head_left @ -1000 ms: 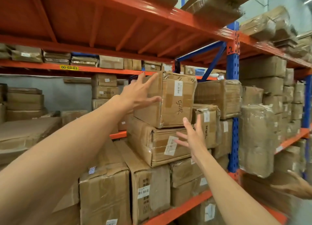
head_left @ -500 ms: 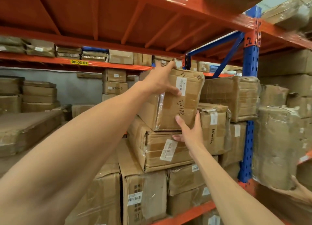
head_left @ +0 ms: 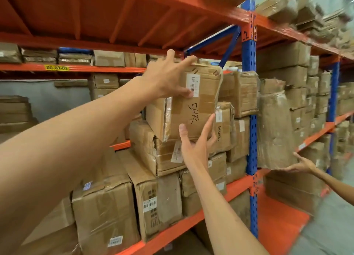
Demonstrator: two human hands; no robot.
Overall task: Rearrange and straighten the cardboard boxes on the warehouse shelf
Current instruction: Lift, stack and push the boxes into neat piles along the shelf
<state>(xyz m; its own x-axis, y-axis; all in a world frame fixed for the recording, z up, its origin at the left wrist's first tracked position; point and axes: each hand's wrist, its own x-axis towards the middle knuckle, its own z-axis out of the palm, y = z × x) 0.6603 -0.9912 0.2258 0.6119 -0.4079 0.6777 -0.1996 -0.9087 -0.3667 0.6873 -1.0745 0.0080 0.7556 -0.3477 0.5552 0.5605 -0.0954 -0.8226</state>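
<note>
A taped cardboard box (head_left: 199, 105) with a white barcode label and "5472" handwritten on its front sits tilted on top of the stack. My left hand (head_left: 168, 76) grips its upper left corner, fingers over the top edge and thumb on the front face. My right hand (head_left: 197, 142) holds its lower front edge from below, with the thumb and a finger raised against the front. Under it lies a wider, crushed box (head_left: 157, 153) with a white label. More boxes (head_left: 107, 214) stand below on the orange shelf beam (head_left: 183, 226).
A blue upright post (head_left: 251, 132) divides the bays just right of the stack. Another person's hand (head_left: 300, 165) holds up a wrapped box (head_left: 275, 128) in the right bay. An orange shelf deck (head_left: 118, 15) hangs overhead. Further boxes line the back shelf (head_left: 80, 68).
My left hand has gone from open beside the box to gripping its top corner. My right hand has risen to the box's lower edge. The box has tipped and lifted off the stack.
</note>
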